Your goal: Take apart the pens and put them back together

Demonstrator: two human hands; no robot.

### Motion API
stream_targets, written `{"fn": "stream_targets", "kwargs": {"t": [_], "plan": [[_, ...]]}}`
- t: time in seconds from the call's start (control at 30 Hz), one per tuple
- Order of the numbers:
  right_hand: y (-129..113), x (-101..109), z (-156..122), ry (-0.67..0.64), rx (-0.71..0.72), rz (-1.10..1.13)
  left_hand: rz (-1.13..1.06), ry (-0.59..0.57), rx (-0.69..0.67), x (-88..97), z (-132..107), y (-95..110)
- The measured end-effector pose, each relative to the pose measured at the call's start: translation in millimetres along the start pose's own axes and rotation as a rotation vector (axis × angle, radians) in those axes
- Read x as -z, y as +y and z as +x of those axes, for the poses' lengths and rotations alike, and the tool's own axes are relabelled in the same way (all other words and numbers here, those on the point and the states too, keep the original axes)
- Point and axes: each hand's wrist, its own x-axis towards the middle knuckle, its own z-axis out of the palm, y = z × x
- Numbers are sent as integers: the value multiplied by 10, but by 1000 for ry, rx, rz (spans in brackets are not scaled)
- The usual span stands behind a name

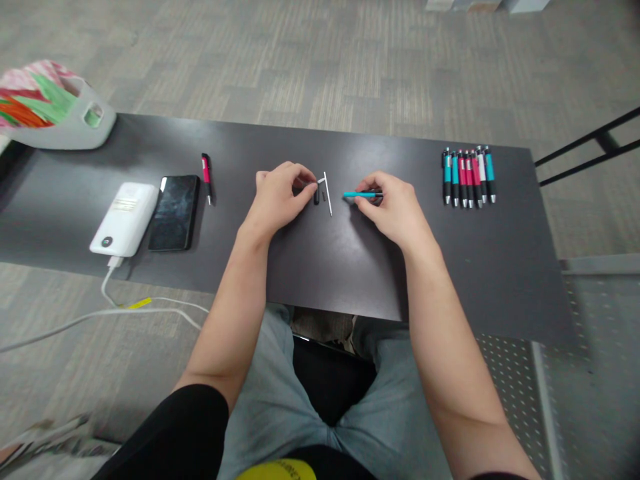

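Both of my forearms extend forward over the dark tabletop point(340, 280), converging slightly. My right hand point(393, 205), fingers curled, pinches the teal pen barrel point(354, 195) between thumb and fingers, its free end directed left, towards the slender white refill point(328, 197). My left hand point(281, 195) is bent low, thumb and forefinger beside a small black part point(317, 194); whether they grip anything I cannot tell.

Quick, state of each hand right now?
Left hand: partly curled by a small, slim white piece; whether it's holding it cannot be told.
Right hand: closed, holding a slim teal-and-black pen barrel.
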Motion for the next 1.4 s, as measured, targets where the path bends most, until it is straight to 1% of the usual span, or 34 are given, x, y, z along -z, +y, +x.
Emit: {"fn": "stream_targets", "kwargs": {"t": [0.1,0.17,0.27,0.3,0.47,0.53,0.6,0.7,0.8,0.93,1.03,1.13,1.23,1.4], "plan": [[5,-1,7,-3,-6,-14,8,28,-7,-24,23,-6],[12,0,13,0,-10,-17,-3,68,-2,-50,65,-43],[36,4,20,-1,-1,-11,-42,149,15,-101,192,-134],[49,4,23,0,5,-7,-53,158,21,-120,254,-168],[126,1,44,10,42,5,-23,113,81,-181,603,-293],[155,2,54,18,54,7,-1,91,82,-187,695,-313],[178,7,58,25,54,1,13,84,86,-191,737,-320],[194,22,49,28,37,-14,1,96,88,-187,721,-309],[189,36,31,39,18,-22,-43,91,46,-149,659,-253],[182,37,21,46,2,-28,-90,65,-53,-59,579,-82],[184,26,18,42,0,-37,-74,-6,-110,-28,521,63],[165,21,9,23,1,-54,9,-69,-165,-62,455,180],[131,26,-1,-29,14,-93,74,-107,-236,-136,401,260],[132,18,13,-85,67,-159,85,-168,-328,-218,384,304]]}}
